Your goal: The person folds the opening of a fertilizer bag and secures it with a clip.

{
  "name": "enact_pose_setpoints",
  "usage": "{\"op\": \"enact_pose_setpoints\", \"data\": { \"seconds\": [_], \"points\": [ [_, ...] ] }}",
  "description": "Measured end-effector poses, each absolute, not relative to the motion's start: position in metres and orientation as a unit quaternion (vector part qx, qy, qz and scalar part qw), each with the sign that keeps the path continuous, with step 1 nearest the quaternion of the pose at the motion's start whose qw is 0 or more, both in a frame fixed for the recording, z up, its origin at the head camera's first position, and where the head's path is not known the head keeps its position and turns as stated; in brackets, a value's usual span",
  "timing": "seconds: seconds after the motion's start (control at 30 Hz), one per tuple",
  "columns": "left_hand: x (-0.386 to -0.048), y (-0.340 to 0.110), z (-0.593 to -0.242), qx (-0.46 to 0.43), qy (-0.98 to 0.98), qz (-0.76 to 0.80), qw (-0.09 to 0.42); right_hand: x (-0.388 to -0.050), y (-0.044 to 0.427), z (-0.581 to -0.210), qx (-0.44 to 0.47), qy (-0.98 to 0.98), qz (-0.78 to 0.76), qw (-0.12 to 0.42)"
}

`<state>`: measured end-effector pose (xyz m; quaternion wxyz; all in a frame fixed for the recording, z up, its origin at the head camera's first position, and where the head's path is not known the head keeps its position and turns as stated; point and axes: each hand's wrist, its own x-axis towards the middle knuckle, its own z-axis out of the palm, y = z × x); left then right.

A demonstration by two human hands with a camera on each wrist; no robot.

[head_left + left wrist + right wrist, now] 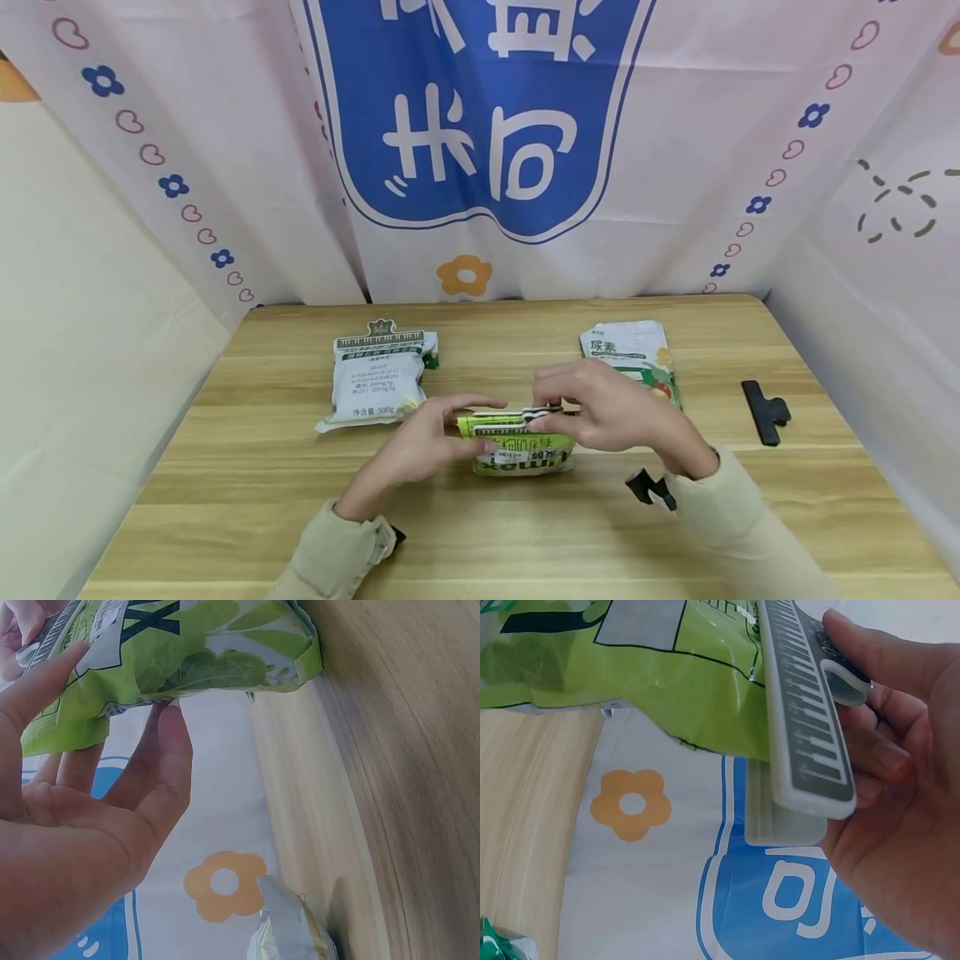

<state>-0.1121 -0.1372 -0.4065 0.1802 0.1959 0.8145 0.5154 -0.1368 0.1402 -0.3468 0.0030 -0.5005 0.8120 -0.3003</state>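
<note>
A green bag (525, 460) stands upright near the middle of the wooden table, its folded top between the two hands. The left hand (431, 440) pinches the bag's top at the left, thumb on the near face and fingers behind, as the left wrist view shows. A clip with a piano-key pattern (810, 712) lies across the bag's top edge in the right wrist view. The right hand (600, 406) pinches the clip's handle (844, 671) between thumb and fingers.
A white bag (378, 382) with a patterned clip on its top lies at the back left. Another white and green bag (630, 350) lies at the back right, partly behind the right hand. A black clip (763, 412) is at the right.
</note>
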Motion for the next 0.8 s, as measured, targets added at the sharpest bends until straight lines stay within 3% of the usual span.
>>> {"op": "enact_pose_setpoints", "data": {
  "seconds": [0.4,0.8],
  "points": [
    [-0.112,-0.137,-0.408,0.197,0.807,0.529,0.174,-0.137,0.129,-0.348,-0.509,0.812,-0.282,-0.035],
    [-0.111,-0.137,-0.407,0.188,0.813,0.523,0.174,-0.137,0.124,-0.353,-0.494,0.817,-0.297,-0.022]
  ]
}}
